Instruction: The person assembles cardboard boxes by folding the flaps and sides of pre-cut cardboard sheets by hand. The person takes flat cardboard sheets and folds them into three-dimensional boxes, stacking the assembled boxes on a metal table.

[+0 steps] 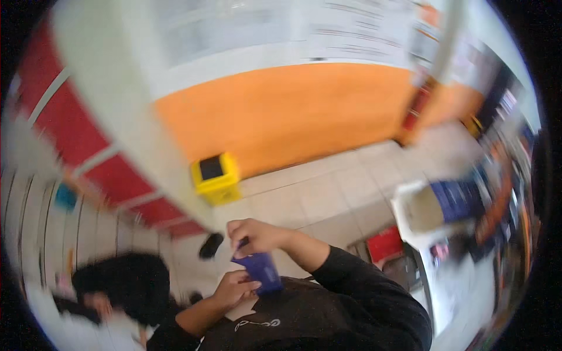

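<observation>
A purple, flat-sided packet (267,274) is held upright close in front of my body. My left hand (233,289) grips its lower left side, with the thumb across its face. Above the packet's top edge, my right hand (256,235) is closed, its fingers bent downward and pinched. A small dark piece (243,241) shows at those fingers. Whether it belongs to the packet or is a separate thing, I cannot tell. The packet's top edge looks uneven at the left corner.
A yellow bin (216,180) with a black top stands by the orange wall (293,117). To my right is a white table (448,292) bearing a white tub (410,202) with a purple bag in it. A person in black (126,284) is at lower left; another person's arm (497,205) reaches over the table.
</observation>
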Demonstrator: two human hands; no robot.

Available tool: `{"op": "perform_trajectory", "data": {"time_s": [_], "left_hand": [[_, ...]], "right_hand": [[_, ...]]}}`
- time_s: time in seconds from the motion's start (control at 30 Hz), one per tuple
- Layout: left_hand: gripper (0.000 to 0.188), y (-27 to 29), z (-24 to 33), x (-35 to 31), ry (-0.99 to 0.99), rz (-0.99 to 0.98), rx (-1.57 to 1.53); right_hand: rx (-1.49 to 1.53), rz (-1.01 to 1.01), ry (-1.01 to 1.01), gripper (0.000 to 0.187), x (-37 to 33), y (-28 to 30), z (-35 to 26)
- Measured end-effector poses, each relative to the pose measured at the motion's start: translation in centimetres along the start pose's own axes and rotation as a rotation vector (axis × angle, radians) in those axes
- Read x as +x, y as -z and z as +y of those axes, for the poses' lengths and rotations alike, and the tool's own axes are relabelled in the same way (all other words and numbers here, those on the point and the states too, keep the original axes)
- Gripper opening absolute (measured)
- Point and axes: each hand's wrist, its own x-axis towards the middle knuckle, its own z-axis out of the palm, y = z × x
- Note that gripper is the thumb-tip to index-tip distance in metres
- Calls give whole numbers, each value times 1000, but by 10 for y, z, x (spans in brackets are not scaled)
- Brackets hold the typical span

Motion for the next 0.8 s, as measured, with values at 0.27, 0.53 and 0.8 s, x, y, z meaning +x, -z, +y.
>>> {"op": "perform_trajectory", "data": {"time_s": [0.27, 0.53, 0.8], "left_hand": [[11, -1, 84, 128, 251, -494, 102], [18, -61, 121, 194, 39, -941, 435], [38, -166, 110, 319, -190, -851, 432]], "right_hand": [[-153, 126, -295, 18, -70, 63, -8], [-753, 1108, -123, 26, -132, 62, -37], [-1112, 2443, -738, 31, -371, 30, -73]]}}
